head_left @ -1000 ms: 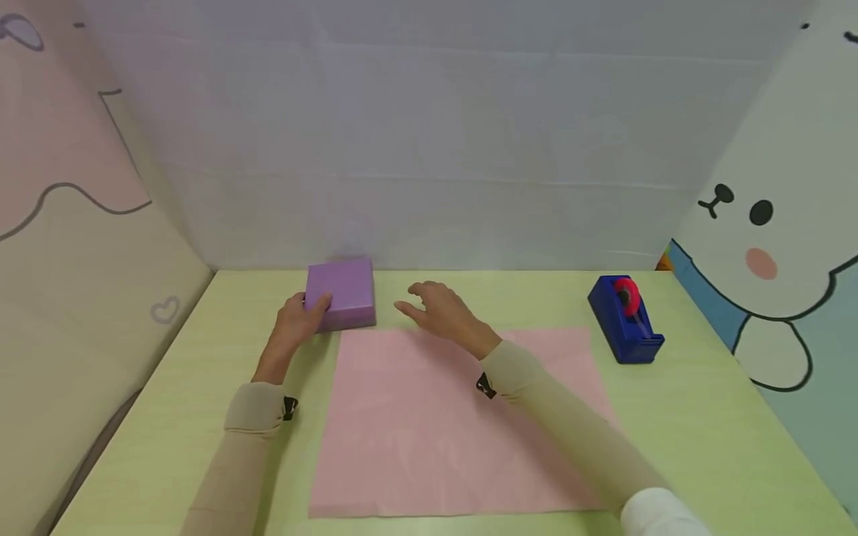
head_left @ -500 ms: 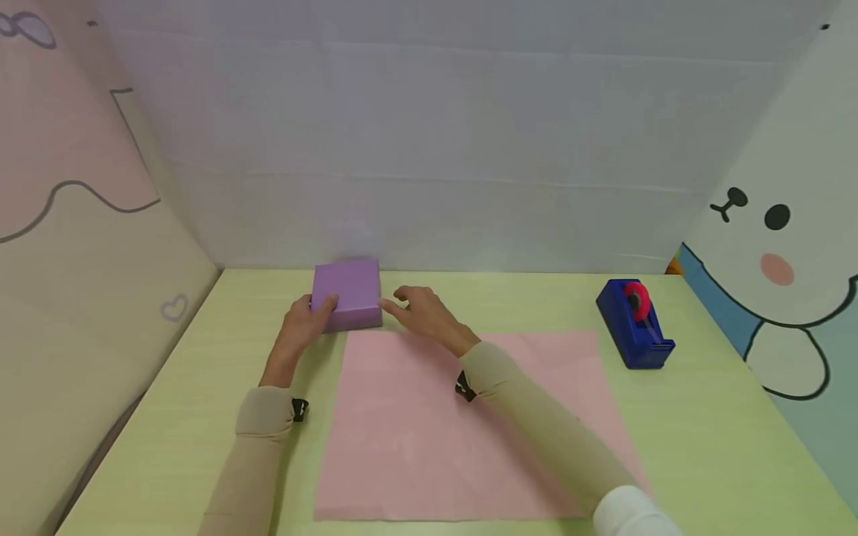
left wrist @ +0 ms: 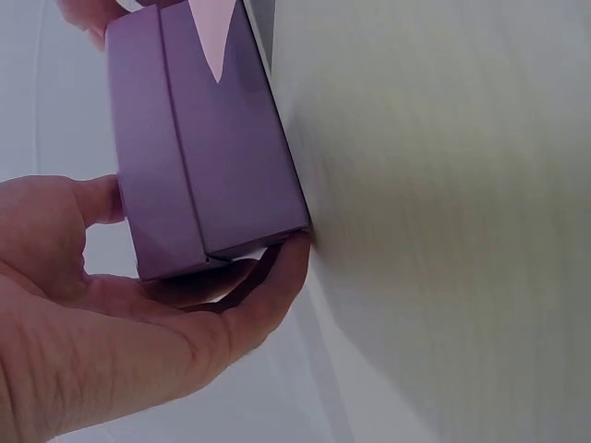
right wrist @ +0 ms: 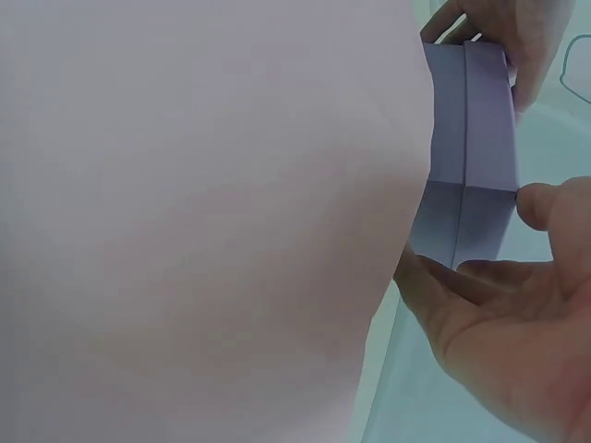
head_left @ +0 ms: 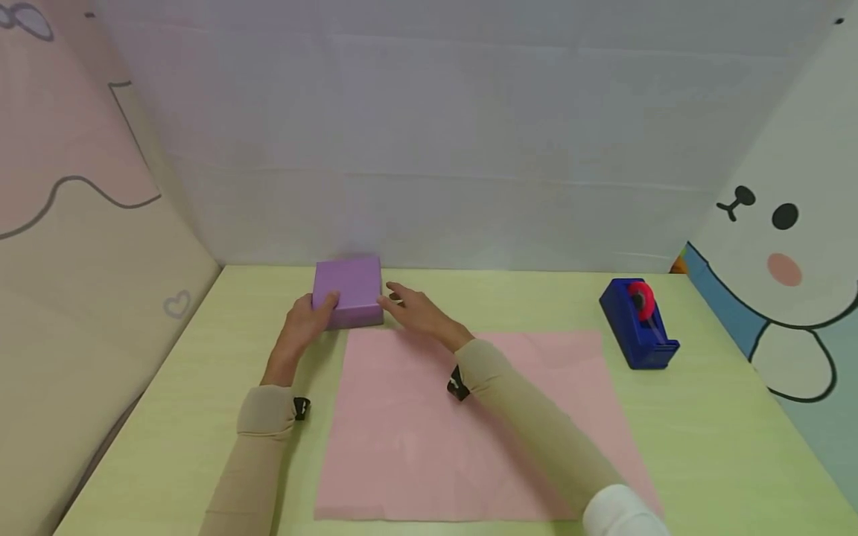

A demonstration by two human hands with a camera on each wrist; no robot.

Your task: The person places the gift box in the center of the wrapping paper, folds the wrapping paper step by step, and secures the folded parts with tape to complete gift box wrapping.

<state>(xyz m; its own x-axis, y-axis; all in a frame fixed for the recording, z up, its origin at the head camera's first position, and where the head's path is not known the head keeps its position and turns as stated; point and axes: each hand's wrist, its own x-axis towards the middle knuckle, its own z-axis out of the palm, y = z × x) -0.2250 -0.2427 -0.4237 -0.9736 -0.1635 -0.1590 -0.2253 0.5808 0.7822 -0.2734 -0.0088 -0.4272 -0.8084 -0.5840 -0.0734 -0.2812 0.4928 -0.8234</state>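
Right hand (head_left: 417,313) has moved left to the purple lidded box (head_left: 350,281), fingers relaxed at its side. Left hand (head_left: 304,324) grips the opposite side.

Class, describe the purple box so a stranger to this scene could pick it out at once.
On the pale green table, look along the far edge, left of centre. Just beyond the far left corner of the pink sheet, the left hand grips the purple box. Unlike the flat sheet and the blue tape dispenser, it is a plain, straight-sided purple block.
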